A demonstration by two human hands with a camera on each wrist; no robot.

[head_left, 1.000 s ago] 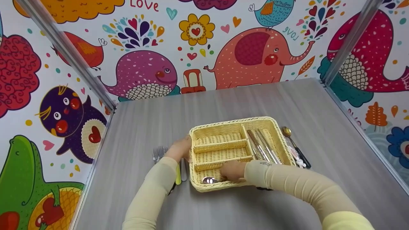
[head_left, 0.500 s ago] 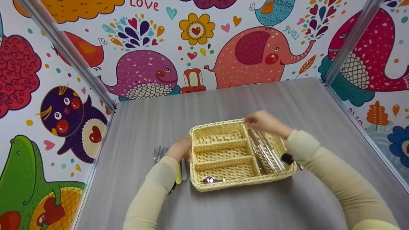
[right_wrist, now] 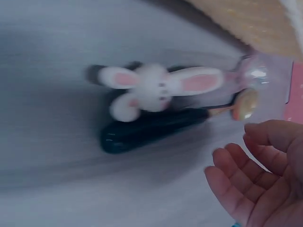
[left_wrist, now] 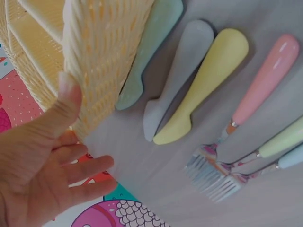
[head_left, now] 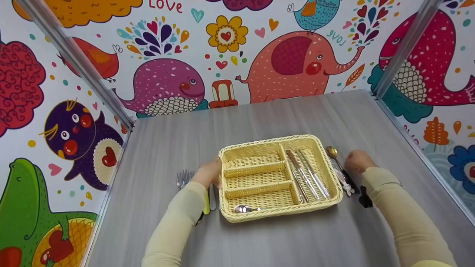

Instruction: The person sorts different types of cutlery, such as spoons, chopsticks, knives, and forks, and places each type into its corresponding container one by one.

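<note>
My left hand point(head_left: 210, 172) is at the left end of a wicker cutlery basket point(head_left: 267, 143). In the left wrist view its thumb rests against the basket's woven wall, and the other fingers stretch out loosely. To the right of the basket, my right hand point(head_left: 359, 161) hovers by two spoons, holding nothing. One is a spoon with a dark handle point(right_wrist: 156, 127) and a gold bowl; the other has a rabbit-shaped handle point(right_wrist: 151, 87). The right fingers are loosely bent, their tips near the gold bowl. A shiny spoon point(head_left: 242, 209) lies in the basket's front left compartment.
Long metallic utensils point(head_left: 306, 174) lie in the right compartment. Left of the basket are forks with coloured handles, one a pink fork point(left_wrist: 265, 78), beside yellow point(left_wrist: 208, 85), grey point(left_wrist: 182, 71) and green point(left_wrist: 151, 52) knife-shaped pieces. Patterned walls enclose the grey table point(head_left: 178, 137).
My right hand has left the front compartment, passed over the basket's back right part and come down beside the spoons at the right. The left hand stays at the basket.
</note>
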